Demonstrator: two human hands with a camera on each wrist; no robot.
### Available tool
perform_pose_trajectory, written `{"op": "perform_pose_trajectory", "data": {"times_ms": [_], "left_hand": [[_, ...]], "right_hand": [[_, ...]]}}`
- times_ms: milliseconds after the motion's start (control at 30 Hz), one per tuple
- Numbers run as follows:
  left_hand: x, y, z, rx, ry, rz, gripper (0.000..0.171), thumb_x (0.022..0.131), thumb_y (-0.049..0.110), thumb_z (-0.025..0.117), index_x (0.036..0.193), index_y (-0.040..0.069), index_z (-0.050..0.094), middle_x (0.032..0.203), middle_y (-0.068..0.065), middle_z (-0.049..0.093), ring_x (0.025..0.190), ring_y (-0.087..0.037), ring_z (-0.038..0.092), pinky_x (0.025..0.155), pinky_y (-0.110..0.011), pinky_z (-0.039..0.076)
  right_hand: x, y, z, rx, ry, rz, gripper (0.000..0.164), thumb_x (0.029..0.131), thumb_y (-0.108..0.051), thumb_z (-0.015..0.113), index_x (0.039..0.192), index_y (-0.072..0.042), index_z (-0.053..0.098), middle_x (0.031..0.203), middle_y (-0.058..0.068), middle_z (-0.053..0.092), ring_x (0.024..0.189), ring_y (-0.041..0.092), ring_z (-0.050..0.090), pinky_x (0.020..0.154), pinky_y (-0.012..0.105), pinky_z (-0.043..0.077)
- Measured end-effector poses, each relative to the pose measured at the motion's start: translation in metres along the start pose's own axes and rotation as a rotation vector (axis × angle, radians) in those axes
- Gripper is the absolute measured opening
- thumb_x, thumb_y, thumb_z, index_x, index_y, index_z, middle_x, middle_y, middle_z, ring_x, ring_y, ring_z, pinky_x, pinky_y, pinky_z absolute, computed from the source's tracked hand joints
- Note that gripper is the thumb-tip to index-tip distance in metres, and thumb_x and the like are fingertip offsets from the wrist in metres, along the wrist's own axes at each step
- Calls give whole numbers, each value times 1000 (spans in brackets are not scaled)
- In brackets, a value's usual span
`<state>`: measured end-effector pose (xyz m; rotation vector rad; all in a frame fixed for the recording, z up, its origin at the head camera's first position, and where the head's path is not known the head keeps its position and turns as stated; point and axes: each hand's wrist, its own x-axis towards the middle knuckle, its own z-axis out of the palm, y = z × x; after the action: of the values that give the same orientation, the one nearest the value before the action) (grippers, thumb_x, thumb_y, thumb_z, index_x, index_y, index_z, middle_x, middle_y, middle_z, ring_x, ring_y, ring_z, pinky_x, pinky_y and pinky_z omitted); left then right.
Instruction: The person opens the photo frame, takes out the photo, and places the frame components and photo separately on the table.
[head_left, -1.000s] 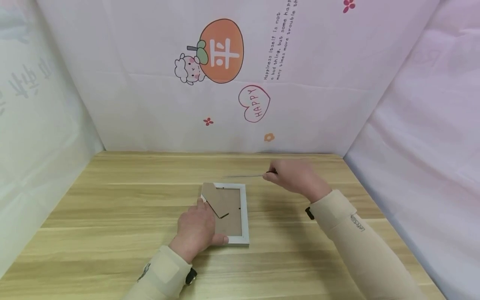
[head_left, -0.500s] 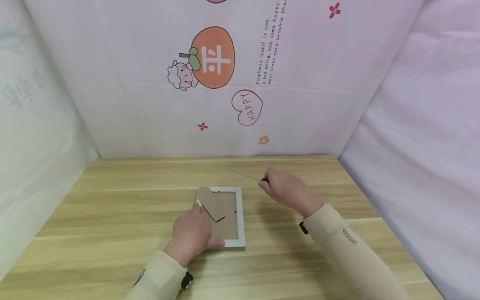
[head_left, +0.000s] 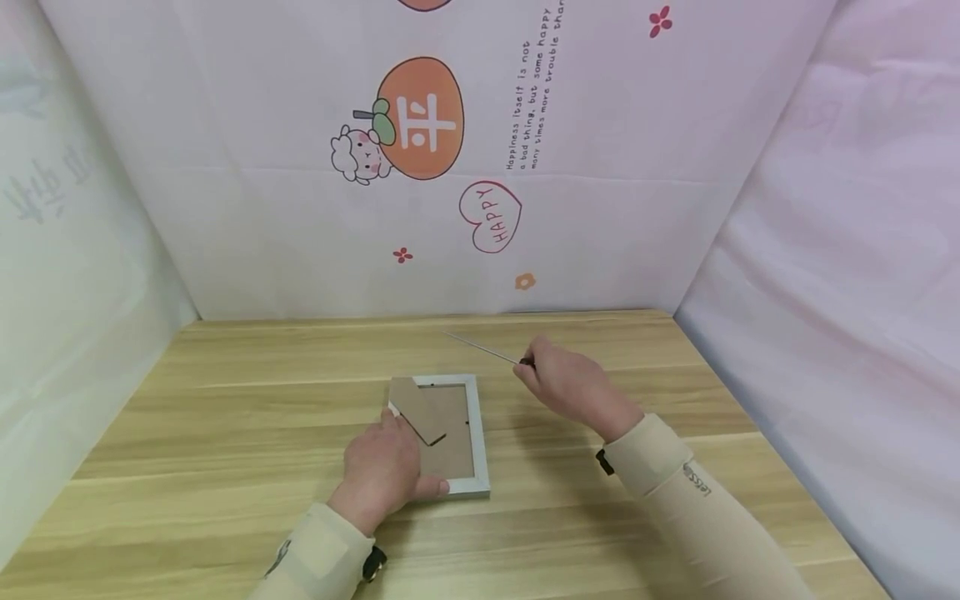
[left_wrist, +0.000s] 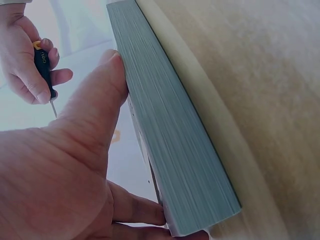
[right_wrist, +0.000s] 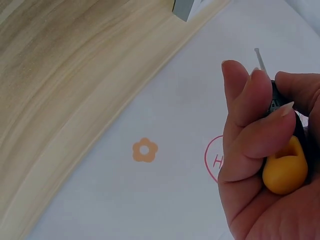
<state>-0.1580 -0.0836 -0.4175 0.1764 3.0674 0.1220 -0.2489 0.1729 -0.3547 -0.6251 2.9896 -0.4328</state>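
A picture frame (head_left: 482, 467) with a pale silver-white rim lies back side up on the wooden table. Its brown backing board (head_left: 453, 458) bears a slanted cardboard stand leg (head_left: 420, 412). My left hand (head_left: 382, 467) holds the frame's near left corner; the thumb lies along the near rim, and the fingers reach the left side. Gripped in my right hand (head_left: 566, 383) is a screwdriver (right_wrist: 285, 172) with a black and yellow handle. Its thin metal shaft (head_left: 480, 347) points left, in the air beyond the frame's far right corner.
The wooden table (head_left: 225, 417) ends at a white printed cloth backdrop (head_left: 300, 250). White cloth walls (head_left: 825, 292) stand along both sides. A dark band (head_left: 373, 564) shows at the left wrist and another band (head_left: 604, 462) at the right.
The head view has shifted slightly. The screwdriver's shaft has swung from nearly level to slanting, its tip pointing farther away. The left hand stays on the picture frame.
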Motion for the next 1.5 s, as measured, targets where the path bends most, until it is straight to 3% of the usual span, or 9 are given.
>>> {"op": "perform_pose_trajectory", "data": {"times_ms": [267, 500, 800, 1033, 1333, 1400, 1500], "left_hand": [[3, 4, 1, 3, -19, -43, 124, 61, 82, 67, 129, -20, 47, 139, -37, 44, 90, -34, 59, 57, -46, 54], [4, 9, 1, 11, -13, -77, 121, 62, 82, 65, 120, -23, 52, 129, -40, 49, 67, -31, 58, 48, -41, 50], [4, 13, 3, 4, -13, -137, 131, 61, 85, 63, 125, -28, 43, 130, -42, 48, 70, -31, 61, 48, -40, 51], [2, 6, 0, -55, -31, -105, 120, 65, 80, 65, 121, -24, 49, 125, -38, 51, 59, -27, 55, 45, -41, 49], [-2, -7, -2, -125, -9, -57, 101, 70, 69, 71, 124, -13, 53, 112, -24, 55, 60, -22, 51, 45, -40, 49], [-3, -10, -2, -128, -4, -50, 103, 70, 70, 70, 128, -13, 50, 120, -26, 54, 59, -23, 52, 44, -40, 48], [-3, -15, -3, -79, 19, 14, 108, 69, 73, 68, 132, -12, 48, 139, -30, 45, 78, -31, 60, 56, -44, 54]], "right_hand": [[0, -2, 2, -2, 32, -2, 29, 101, -39, 46, 104, -12, 54, 74, -3, 58, 59, 13, 50, 54, 34, 44], [-1, -3, 5, 1, 36, -10, 28, 100, -38, 47, 104, -12, 54, 74, -4, 57, 59, 13, 49, 54, 33, 43], [-1, -4, 9, -1, 32, -6, 28, 100, -39, 47, 104, -12, 54, 75, -5, 58, 60, 12, 51, 57, 33, 45], [-3, -4, 11, 4, 29, -18, 26, 100, -38, 48, 103, -12, 52, 72, -5, 57, 58, 12, 49, 55, 33, 43], [-3, -4, 14, 0, 31, -24, 26, 101, -38, 47, 103, -12, 52, 71, -5, 56, 58, 12, 49, 55, 33, 43], [-3, -4, 15, -3, 30, -25, 26, 101, -38, 47, 103, -12, 52, 71, -5, 56, 58, 12, 49, 55, 33, 43], [-2, -4, 15, -5, 29, -28, 27, 101, -38, 47, 103, -11, 52, 70, -4, 56, 57, 12, 48, 54, 33, 43]]}}
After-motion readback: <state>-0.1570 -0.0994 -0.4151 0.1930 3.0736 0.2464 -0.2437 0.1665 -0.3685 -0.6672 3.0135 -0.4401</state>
